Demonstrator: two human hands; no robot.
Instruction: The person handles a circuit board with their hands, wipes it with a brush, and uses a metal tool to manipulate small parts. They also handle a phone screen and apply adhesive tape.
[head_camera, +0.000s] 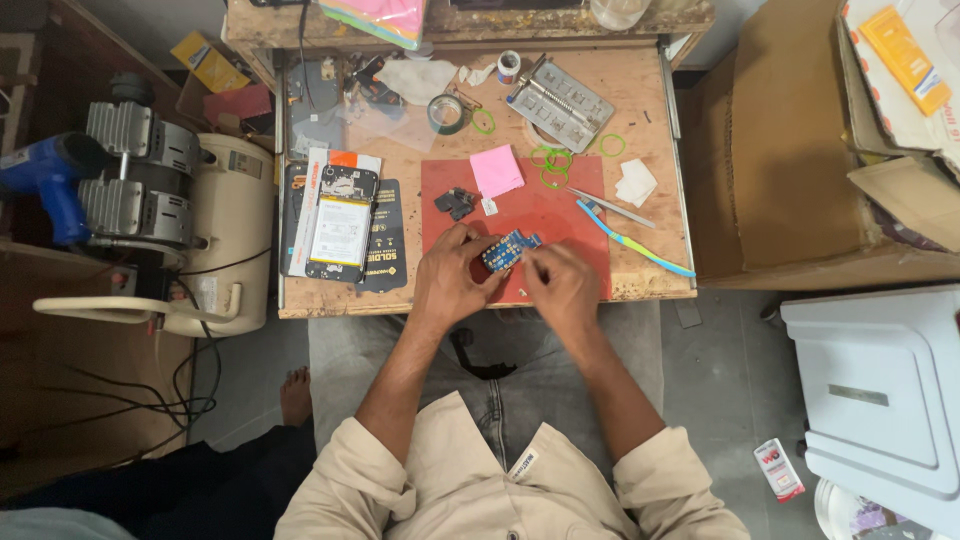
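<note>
My left hand (452, 277) grips a small blue circuit board (505, 250) over the front edge of a red mat (545, 215) on the wooden workbench (640, 95). My right hand (562, 285) pinches at the board's right end, fingers closed on it. An opened phone with its back off (340, 225) lies to the left on dark packaging. A small black part (457, 202) and a pink pad of notes (496, 170) rest on the mat's far edge.
A toothbrush (640, 247) and tweezers (612, 208) lie right of the mat. Green rubber bands (552, 165), a tape roll (446, 113) and a metal clamp plate (560, 103) sit farther back. An air compressor (150, 190) stands left, cardboard boxes (790, 150) right.
</note>
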